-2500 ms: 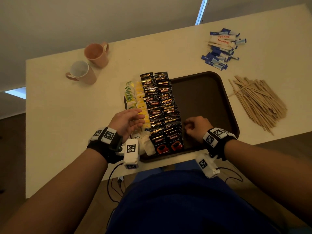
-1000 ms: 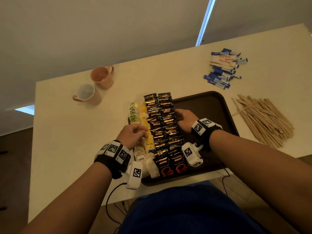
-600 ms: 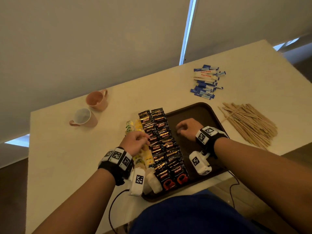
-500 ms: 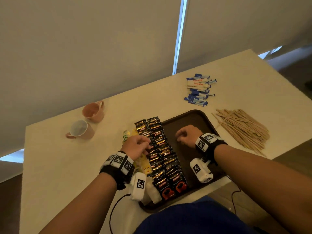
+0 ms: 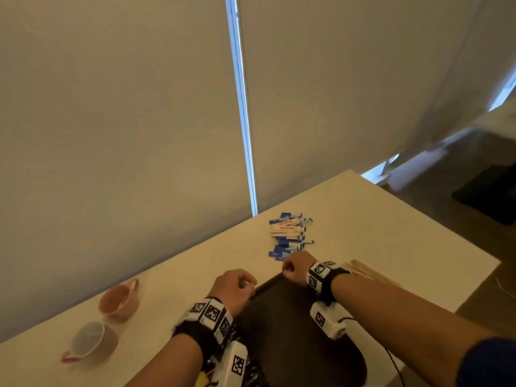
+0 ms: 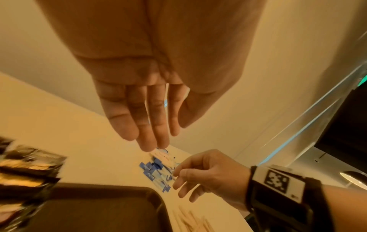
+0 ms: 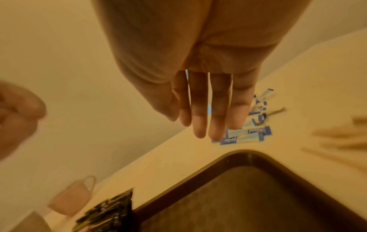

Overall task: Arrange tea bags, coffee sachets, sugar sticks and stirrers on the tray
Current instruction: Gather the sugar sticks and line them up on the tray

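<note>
We reach, both hands' fingers loose and empty, for the sugar sticks at one o'clock; a hasty scoop could scatter them across the tabletop.

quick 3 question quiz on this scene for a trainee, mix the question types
1. True or false: the sugar sticks lie on the tray.
2. Which hand is nearer the sugar sticks? A) left hand B) right hand
3. Fill in: the two mugs stand on the ___, not on the tray.

Key:
1. False; they lie on the table beyond the tray.
2. B
3. table
</note>
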